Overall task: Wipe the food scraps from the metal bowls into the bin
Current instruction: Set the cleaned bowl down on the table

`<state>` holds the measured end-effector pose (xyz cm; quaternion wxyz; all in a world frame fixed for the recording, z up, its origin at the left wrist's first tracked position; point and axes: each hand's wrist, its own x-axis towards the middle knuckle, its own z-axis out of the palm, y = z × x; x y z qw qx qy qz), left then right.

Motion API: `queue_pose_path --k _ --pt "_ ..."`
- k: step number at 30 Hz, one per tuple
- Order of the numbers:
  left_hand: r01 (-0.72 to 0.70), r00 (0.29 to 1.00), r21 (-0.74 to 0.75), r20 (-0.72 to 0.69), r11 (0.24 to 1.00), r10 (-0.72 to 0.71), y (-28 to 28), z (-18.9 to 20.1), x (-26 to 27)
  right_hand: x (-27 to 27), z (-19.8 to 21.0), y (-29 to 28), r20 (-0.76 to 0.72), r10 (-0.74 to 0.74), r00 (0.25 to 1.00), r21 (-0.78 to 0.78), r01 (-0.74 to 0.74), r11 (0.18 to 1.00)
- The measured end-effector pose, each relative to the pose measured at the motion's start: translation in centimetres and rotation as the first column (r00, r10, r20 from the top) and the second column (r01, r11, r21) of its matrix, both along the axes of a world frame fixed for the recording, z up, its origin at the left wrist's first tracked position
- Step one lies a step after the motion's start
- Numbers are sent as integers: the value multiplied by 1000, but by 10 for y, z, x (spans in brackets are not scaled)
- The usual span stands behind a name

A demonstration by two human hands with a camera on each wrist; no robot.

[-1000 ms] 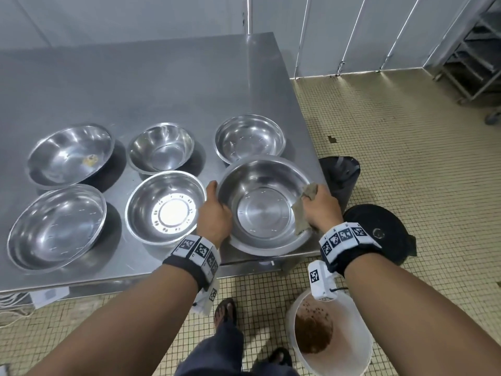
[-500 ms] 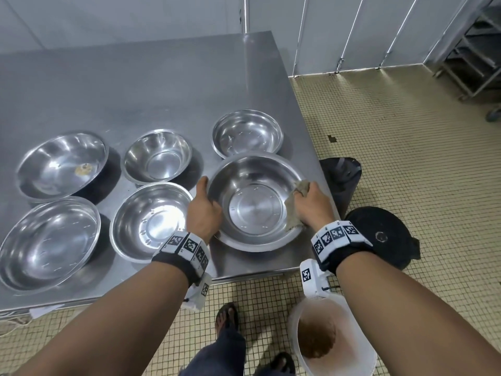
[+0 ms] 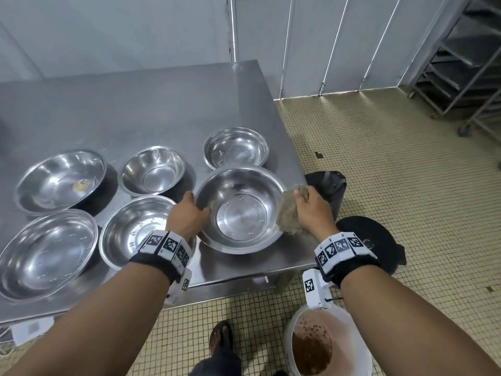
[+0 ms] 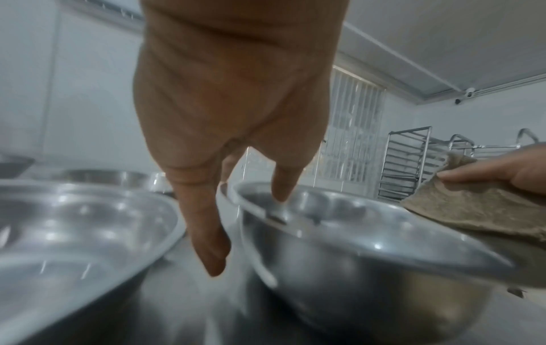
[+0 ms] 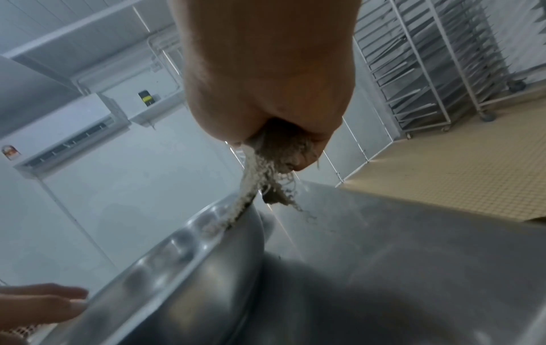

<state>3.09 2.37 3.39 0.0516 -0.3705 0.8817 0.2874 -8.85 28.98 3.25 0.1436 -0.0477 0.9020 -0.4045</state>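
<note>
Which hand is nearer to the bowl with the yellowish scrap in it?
Left. The left hand grips the near bowl's left rim, two bowls across from the scrap bowl; the right hand, holding the cloth, is farther away.

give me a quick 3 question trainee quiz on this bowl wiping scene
1. True or false: the right hand holds a cloth.
2. How many bowls are on the table?
3. Which bowl still shows a scrap? A) far left bowl B) held bowl C) far right bowl

Key: 1 true. 2 six. 3 A; the left hand grips the held bowl's rim, and that bowl looks clean.
</note>
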Motion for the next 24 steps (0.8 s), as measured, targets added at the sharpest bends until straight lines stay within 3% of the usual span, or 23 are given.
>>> queue_pose_path --k 3,5,8,11,14,16,20,24 --pt "66 998 -129 17 989 -65 9 28 0 2 14 14 -23 15 1000 -66 -17 998" --pt "149 974 -169 -146 974 -174 27 49 -3 4 25 23 -27 66 997 -115 -69 991" --pt "410 802 -124 -422 903 -422 70 75 -9 12 43 33 -18 205 979 -143 -206 968" --pt "644 676 53 -507 764 -534 110 82 -15 18 53 40 5 309 951 -157 -304 940" --pt "741 600 131 -568 658 -563 131 69 -20 25 56 51 22 384 923 -168 -375 912" --pt "726 610 167 -604 667 -512 140 56 -18 31 56 64 43 390 920 -174 -377 910" --pt "578 709 176 -593 797 -383 152 33 -11 40 45 95 50 337 940 -146 -327 934" --pt "651 731 349 -526 674 -434 165 27 -1 48 35 110 51 351 935 -142 -341 929"
